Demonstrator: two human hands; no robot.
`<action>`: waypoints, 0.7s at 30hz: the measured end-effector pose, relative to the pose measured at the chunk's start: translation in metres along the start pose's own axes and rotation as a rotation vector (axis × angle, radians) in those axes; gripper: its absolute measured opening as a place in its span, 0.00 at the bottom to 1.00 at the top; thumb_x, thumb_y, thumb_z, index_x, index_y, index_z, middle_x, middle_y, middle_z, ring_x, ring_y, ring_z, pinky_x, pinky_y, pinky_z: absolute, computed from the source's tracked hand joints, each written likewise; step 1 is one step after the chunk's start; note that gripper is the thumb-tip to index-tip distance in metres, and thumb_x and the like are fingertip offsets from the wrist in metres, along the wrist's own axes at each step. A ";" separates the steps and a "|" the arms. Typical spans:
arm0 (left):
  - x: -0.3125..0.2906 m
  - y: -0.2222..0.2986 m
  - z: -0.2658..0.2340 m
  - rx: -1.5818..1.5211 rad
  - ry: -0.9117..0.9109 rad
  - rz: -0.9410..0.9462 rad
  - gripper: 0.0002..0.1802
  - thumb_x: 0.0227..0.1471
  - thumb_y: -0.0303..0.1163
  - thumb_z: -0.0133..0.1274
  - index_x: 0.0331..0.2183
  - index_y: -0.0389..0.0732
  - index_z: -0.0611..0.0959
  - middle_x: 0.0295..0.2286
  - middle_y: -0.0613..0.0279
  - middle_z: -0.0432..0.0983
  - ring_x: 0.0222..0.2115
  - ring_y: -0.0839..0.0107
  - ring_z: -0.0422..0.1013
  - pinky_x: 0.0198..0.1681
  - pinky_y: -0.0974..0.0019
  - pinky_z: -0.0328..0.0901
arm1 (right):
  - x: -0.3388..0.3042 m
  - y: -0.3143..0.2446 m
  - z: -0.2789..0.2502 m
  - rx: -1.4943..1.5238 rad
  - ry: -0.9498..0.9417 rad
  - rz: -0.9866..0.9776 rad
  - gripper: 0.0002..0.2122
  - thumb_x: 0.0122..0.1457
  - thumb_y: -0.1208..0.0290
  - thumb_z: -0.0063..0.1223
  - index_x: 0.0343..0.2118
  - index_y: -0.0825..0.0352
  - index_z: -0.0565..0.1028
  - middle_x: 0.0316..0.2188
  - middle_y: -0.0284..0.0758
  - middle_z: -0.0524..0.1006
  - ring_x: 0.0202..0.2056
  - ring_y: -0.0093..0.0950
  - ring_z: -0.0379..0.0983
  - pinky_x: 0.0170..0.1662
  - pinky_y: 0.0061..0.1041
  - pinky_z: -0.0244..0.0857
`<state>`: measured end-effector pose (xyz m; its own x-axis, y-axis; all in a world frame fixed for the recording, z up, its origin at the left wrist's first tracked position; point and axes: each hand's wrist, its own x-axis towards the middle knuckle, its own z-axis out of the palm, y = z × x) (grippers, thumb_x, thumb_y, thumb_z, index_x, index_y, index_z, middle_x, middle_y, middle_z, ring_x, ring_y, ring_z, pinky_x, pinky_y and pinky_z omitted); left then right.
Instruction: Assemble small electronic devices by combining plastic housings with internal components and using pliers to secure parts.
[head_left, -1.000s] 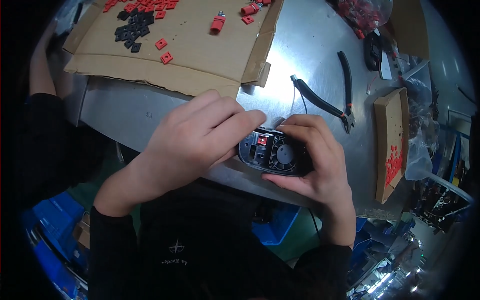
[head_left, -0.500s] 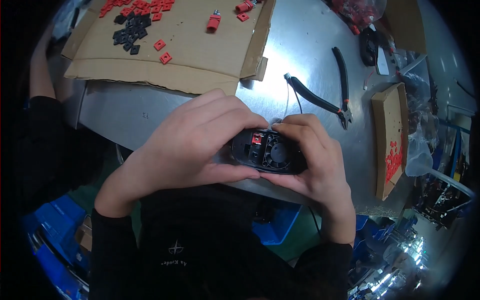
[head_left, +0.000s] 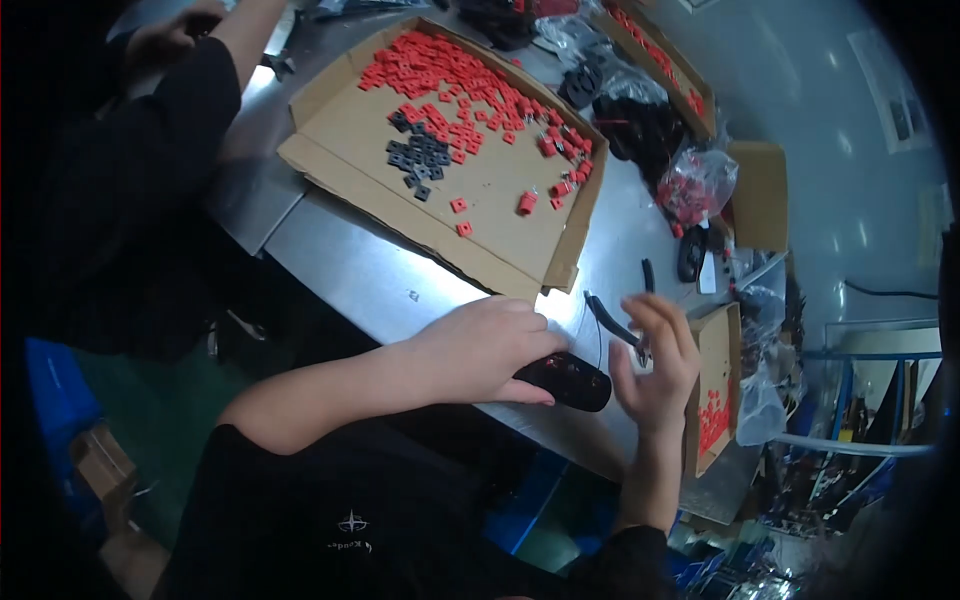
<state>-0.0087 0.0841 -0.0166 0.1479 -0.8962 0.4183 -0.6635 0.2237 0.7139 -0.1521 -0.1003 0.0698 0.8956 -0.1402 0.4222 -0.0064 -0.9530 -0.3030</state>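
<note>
My left hand [head_left: 495, 350] grips one end of a black oval housing [head_left: 572, 383], thumb below and fingers over its top edge. The housing shows a dark face with small reddish spots, too dim to make out. Away from its other end, my right hand [head_left: 655, 368] is open, its fingers curved and apart with nothing seen between them. Behind that hand lies a pair of cutting pliers with black handles [head_left: 607, 318] on the metal table [head_left: 345, 262]; the hand hides part of the pliers. I cannot tell whether the fingers touch them.
Beyond my hands sits a shallow cardboard tray [head_left: 490, 235] with many red and some black square pieces. A narrow cardboard box [head_left: 707, 375] with red pieces stands at the right. Plastic bags [head_left: 697, 185] and a black mouse-shaped thing [head_left: 692, 252] lie behind. Another person's arm [head_left: 248, 40] is at the upper left.
My right hand has let go of the housing and moved right, toward the pliers. My left hand keeps the housing; its fan no longer shows. The whole view has shifted and tilted.
</note>
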 end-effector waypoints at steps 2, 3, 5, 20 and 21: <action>-0.005 -0.005 0.003 0.025 0.039 0.041 0.29 0.51 0.53 0.65 0.46 0.41 0.82 0.35 0.55 0.77 0.40 0.54 0.74 0.47 0.54 0.68 | 0.050 -0.007 0.015 0.067 -0.103 -0.106 0.13 0.53 0.79 0.62 0.42 0.69 0.80 0.42 0.43 0.80 0.35 0.36 0.78 0.37 0.29 0.71; -0.005 -0.003 0.001 0.056 0.018 0.017 0.29 0.51 0.54 0.64 0.45 0.41 0.82 0.35 0.54 0.77 0.41 0.54 0.74 0.47 0.53 0.68 | 0.077 -0.012 0.024 0.126 -0.176 -0.128 0.12 0.54 0.80 0.61 0.43 0.69 0.80 0.41 0.41 0.80 0.35 0.37 0.79 0.39 0.29 0.71; -0.005 -0.003 0.001 0.094 -0.001 0.001 0.30 0.51 0.55 0.64 0.45 0.40 0.82 0.35 0.54 0.77 0.41 0.54 0.74 0.47 0.53 0.68 | 0.123 -0.009 0.063 0.168 -0.208 -0.320 0.12 0.56 0.77 0.62 0.44 0.67 0.80 0.39 0.40 0.80 0.37 0.40 0.78 0.42 0.33 0.71; -0.005 -0.001 -0.006 0.050 -0.013 -0.038 0.28 0.49 0.51 0.67 0.43 0.39 0.83 0.33 0.53 0.78 0.40 0.53 0.74 0.47 0.55 0.68 | 0.141 0.007 0.089 0.091 -0.228 -0.091 0.09 0.53 0.74 0.62 0.37 0.71 0.79 0.32 0.41 0.80 0.35 0.38 0.80 0.41 0.32 0.73; -0.003 0.001 -0.006 0.018 -0.001 -0.040 0.28 0.49 0.50 0.67 0.43 0.39 0.84 0.33 0.55 0.78 0.39 0.54 0.74 0.47 0.55 0.68 | 0.128 0.018 0.067 0.042 -0.137 -0.026 0.08 0.53 0.75 0.61 0.35 0.71 0.78 0.31 0.41 0.79 0.34 0.38 0.79 0.40 0.32 0.73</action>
<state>-0.0053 0.0896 -0.0141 0.1738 -0.9045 0.3893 -0.6704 0.1809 0.7196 -0.0079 -0.1169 0.0608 0.9477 -0.0747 0.3104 0.0336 -0.9435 -0.3297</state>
